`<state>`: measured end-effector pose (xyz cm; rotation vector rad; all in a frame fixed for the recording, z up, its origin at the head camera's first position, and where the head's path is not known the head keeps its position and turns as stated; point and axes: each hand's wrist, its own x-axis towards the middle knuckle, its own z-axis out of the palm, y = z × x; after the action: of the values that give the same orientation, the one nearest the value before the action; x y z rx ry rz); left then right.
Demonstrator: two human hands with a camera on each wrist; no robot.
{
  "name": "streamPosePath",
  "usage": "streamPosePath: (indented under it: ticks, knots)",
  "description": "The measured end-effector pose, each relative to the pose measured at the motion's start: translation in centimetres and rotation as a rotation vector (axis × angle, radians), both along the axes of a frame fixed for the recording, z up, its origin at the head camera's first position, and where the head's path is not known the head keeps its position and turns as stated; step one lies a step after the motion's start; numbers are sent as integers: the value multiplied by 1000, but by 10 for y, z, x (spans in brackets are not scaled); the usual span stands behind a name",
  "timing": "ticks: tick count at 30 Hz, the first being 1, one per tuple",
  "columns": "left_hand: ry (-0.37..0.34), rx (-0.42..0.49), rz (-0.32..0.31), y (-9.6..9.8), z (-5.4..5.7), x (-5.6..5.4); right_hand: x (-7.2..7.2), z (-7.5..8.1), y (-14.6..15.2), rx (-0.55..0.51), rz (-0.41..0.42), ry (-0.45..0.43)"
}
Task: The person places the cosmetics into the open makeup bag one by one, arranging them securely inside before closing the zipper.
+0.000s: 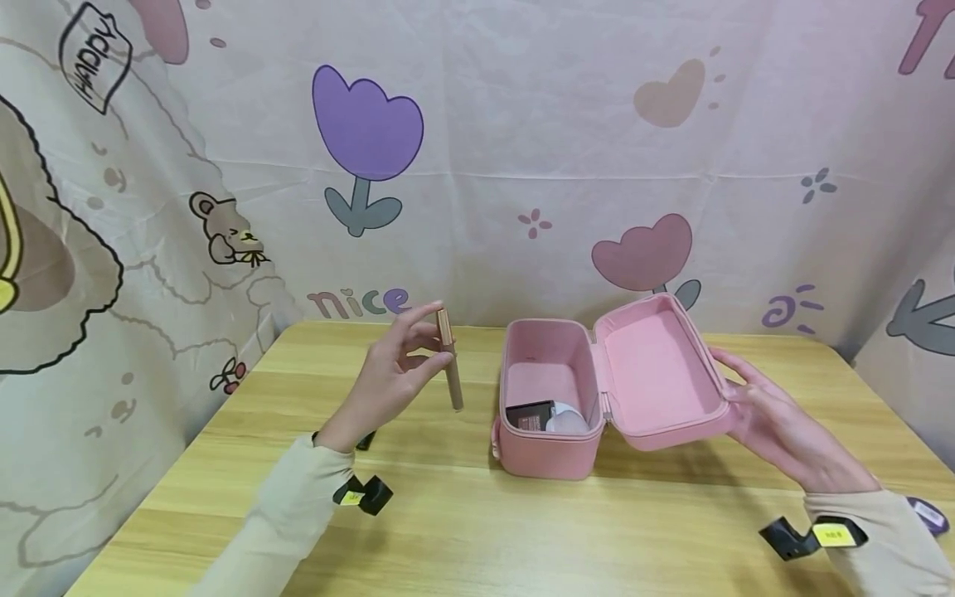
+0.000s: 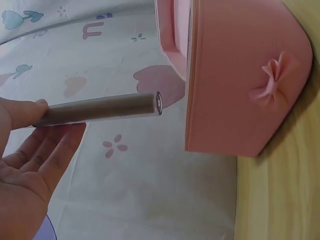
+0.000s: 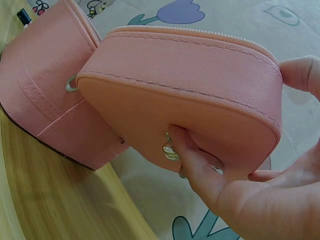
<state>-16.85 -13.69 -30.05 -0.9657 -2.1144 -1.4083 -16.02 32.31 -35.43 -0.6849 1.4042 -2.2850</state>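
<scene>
Pale cloth (image 1: 485, 50) printed with flowers and bears hangs behind a wood-grained table (image 1: 448, 539); above that surface, a slim brownish tube (image 1: 453, 385) with a gold-coloured top is held nearly upright, slightly tilted, beside the pink case (image 1: 548, 456) and apart from it; the left hand (image 1: 391, 369) pinches the tube between thumb and fingers, near its upper part; the case stands on the table with its lid (image 1: 656, 365) folded out to the right, and the right hand (image 1: 779, 427) grips the lid at its outer end, fingers bent round it; inside the case, at the near end, a dark little box (image 1: 531, 417) lies next to a whitish rounded thing (image 1: 567, 419); judging by how things lie, the opening of the case is done and two things sit in it, while the tube is outside and the lid is not closed; whether the tube is going in or coming out, I cannot tell; farther out, a bow (image 2: 274, 82) decorates the case's side, a small dark thing (image 1: 366, 441) shows beyond the left wrist, and a purple object (image 1: 928, 516) lies partly hidden by the right sleeve (image 1: 884, 539).
</scene>
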Motion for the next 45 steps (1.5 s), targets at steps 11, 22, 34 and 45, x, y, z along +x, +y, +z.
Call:
streamPosePath:
  ticks: [11,22,34,45]
  knots:
    - [-2,43,-51,20,3,-4,-1,1,0,67,-62,-31]
    - [28,20,-92,43,-2,-11,1,0,-2,38,-42,-21]
    - [32,-3,-103,54,-6,-15,1,1,-2,39,-43,-10]
    - [93,-53,-114,66,-12,-16,1,1,-1,68,-68,-15]
